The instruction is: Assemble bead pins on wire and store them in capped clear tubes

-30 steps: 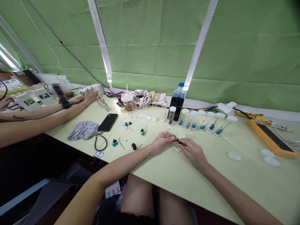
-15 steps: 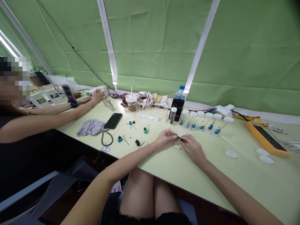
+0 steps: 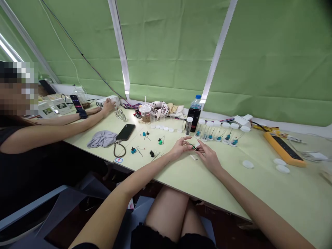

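Observation:
Between my two hands, just above the table, is a small green and black part (image 3: 194, 147). My left hand (image 3: 181, 146) pinches its left side with closed fingers. My right hand (image 3: 207, 154) has its fingertips closed on the part's right end. A bent metal key (image 3: 193, 157) lies on the table just below the hands. To the left lie a green part (image 3: 160, 141), a black part (image 3: 151, 153) and blue parts (image 3: 133, 150), with thin metal pieces beside them. Behind my hands stand several clear tubes (image 3: 218, 132) with white caps and blue parts inside.
A phone (image 3: 194, 119) leans on a water bottle (image 3: 196, 102) behind the tubes. An orange power strip (image 3: 284, 148) and white lids (image 3: 248, 164) are at the right. Left are a dark phone (image 3: 126, 132), a grey cloth (image 3: 102, 138) and another person's arms (image 3: 77, 129). A drink cup (image 3: 145, 114) stands behind.
The view has shifted slightly, and my legs appear farther right. My right fingers have changed their position around the green and black part, which both hands still hold.

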Demonstrator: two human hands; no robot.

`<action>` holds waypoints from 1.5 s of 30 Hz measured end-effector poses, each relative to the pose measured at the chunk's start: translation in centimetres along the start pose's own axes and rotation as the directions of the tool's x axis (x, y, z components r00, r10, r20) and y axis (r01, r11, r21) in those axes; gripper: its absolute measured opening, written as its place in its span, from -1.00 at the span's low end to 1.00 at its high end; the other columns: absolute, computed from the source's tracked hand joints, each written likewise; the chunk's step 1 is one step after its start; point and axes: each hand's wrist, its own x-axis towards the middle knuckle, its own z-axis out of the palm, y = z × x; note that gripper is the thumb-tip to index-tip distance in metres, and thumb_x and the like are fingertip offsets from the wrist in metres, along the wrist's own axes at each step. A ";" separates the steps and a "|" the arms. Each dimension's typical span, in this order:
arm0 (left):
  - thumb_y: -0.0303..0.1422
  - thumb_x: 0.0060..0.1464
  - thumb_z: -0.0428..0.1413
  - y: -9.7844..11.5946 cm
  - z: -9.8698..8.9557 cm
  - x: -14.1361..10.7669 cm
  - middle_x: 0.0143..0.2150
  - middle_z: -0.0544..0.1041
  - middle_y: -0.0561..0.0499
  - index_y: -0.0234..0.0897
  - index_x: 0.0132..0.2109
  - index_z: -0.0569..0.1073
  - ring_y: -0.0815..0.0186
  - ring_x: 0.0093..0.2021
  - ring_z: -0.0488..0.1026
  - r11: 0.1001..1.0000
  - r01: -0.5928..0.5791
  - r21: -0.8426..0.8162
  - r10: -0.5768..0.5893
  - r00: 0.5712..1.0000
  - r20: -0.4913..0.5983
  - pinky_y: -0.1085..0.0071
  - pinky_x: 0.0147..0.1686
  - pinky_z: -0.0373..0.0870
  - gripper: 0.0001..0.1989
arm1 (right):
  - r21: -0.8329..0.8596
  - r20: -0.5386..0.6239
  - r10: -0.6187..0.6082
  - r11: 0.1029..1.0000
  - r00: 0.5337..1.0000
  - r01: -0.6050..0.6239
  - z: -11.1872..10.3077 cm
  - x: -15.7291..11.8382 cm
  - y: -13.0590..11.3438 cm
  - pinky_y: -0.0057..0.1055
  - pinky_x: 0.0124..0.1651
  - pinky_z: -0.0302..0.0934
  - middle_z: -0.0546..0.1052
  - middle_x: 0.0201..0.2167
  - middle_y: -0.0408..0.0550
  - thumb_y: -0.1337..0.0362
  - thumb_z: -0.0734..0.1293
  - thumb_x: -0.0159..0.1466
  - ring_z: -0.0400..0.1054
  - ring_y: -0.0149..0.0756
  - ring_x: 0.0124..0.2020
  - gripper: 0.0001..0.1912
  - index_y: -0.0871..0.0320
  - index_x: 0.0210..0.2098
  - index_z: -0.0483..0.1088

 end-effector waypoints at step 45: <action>-0.31 -0.27 0.34 3.1 0.6 -0.8 -0.33 0.51 -0.07 -0.39 -0.29 0.53 0.40 -0.35 0.42 0.972 0.236 -0.011 -0.236 0.971 -0.024 0.42 -0.21 0.32 -0.66 | 0.016 -0.040 -0.086 0.996 0.995 0.087 -0.7 0.5 -1.5 -0.30 -0.15 0.37 0.46 -0.21 0.02 0.36 0.21 0.26 0.41 -0.24 -0.18 -0.76 0.05 -0.08 0.34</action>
